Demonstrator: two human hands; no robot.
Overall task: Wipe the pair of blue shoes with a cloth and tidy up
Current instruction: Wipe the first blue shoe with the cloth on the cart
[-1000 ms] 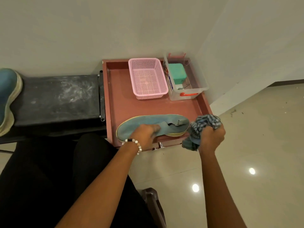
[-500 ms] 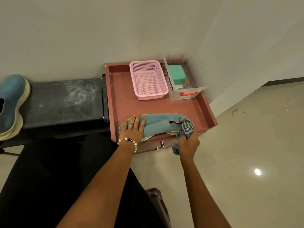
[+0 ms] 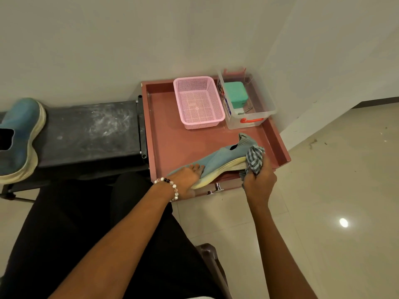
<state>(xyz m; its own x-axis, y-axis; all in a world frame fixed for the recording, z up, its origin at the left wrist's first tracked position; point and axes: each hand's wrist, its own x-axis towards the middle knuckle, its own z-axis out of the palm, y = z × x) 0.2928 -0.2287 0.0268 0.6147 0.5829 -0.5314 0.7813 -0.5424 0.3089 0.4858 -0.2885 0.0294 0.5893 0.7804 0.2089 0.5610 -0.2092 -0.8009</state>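
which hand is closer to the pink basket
Left. The left hand rests on the toe of the shoe, below the pink basket. The right hand grips the cloth at the heel, farther right.

Red tray (image 3: 168, 134) carries pink basket (image 3: 199, 102) and clear bin (image 3: 248, 119) side by side at the back, one blue shoe (image 3: 218, 162) tilted at its front edge. Black table (image 3: 86, 132) left of it holds second shoe (image 3: 19, 139).
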